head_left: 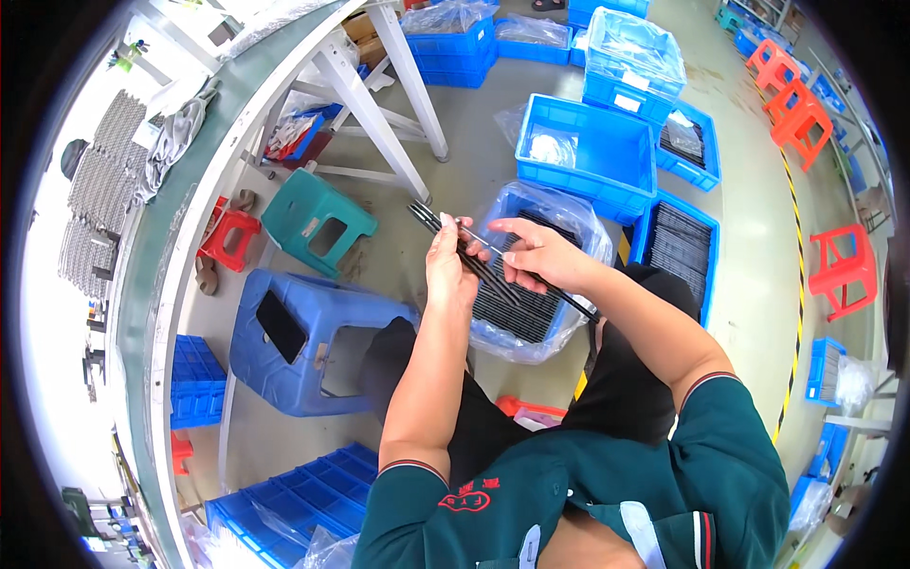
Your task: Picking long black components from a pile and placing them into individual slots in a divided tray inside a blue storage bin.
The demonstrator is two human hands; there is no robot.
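Note:
My left hand (pixel 448 268) is closed around a small bunch of thin black rods (pixel 496 282), which slant from upper left to lower right. Close beside it, my right hand (pixel 548 258) grips a single black rod (pixel 573 302) with a thin silvery end. That end reaches toward the fingers of my left hand. Below both hands stands a blue bin lined with a clear plastic bag (pixel 593 242). Rows of similar black rods (pixel 517 321) lie inside it, partly covered by my hands and the held rods.
Beyond the lined bin is an open blue crate (pixel 592 175); to its right, another crate holds black rods (pixel 679 248). A blue stool (pixel 270 379) bearing a black phone (pixel 282 325) and a green stool (pixel 318 218) stand left, beside a long workbench (pixel 156 275). Red stools (pixel 844 272) line the right.

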